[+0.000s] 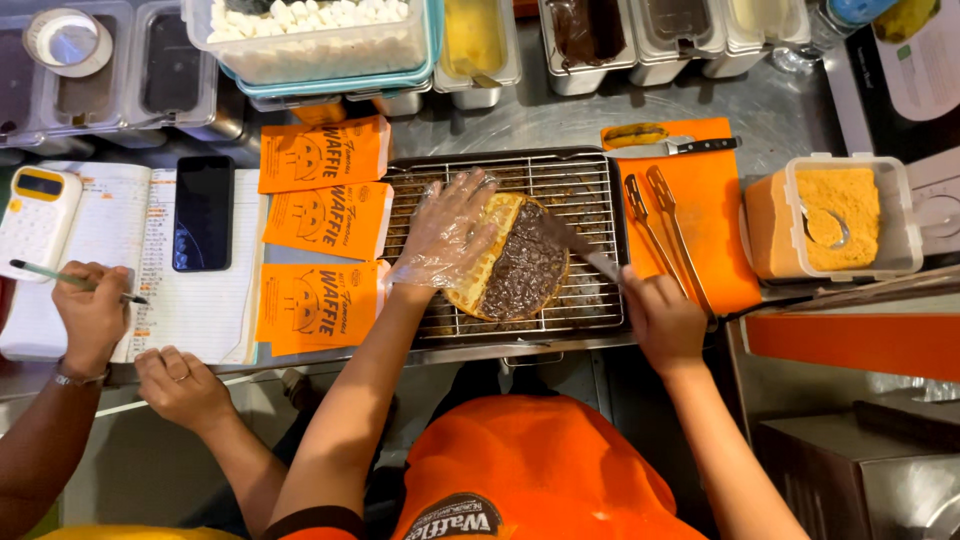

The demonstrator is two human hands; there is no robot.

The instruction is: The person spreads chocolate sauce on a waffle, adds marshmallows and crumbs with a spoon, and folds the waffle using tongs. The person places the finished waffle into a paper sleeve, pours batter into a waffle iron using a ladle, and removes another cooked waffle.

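Head view: the waffle (512, 258) is lying on the wire rack (590, 185), between the hands. The gloved left hand (445, 232) is resting flat and spread on its left edge, gripping nothing. The right hand (662, 320) is closed around a spreading knife (580, 245), whose blade is angling up-left onto the chocolate-covered right half. Tongs (665, 235) are lying just beyond the right hand.

The wire rack (590, 190) had open room behind the waffle (510, 255). Orange paper bags (322, 235) crowded its left side. Metal tongs (660, 225) and a knife (672, 147) lay to its right. Tubs (585, 35) blocked the far edge.
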